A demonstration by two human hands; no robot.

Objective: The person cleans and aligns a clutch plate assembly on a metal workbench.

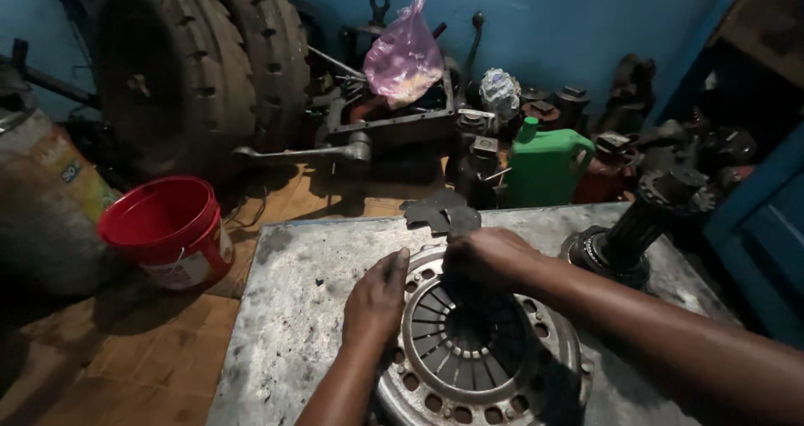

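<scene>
A round steel clutch plate [477, 351] lies flat on the metal table [310, 309]. Its far rim is pressed under the left hand [377, 300], palm down and fingers flat, clasping nothing. The right hand [486, 258] is curled over the far edge; what it grips cannot be told. The plate is judged heavy, stiff and probably greasy, best taken by the thick outer ring, not the thin centre fingers. Left of the hands, on the floor, a red bucket [167, 225] bears a white label. Beyond them stand a green jug [544, 166] and a pink bag [404, 57].
</scene>
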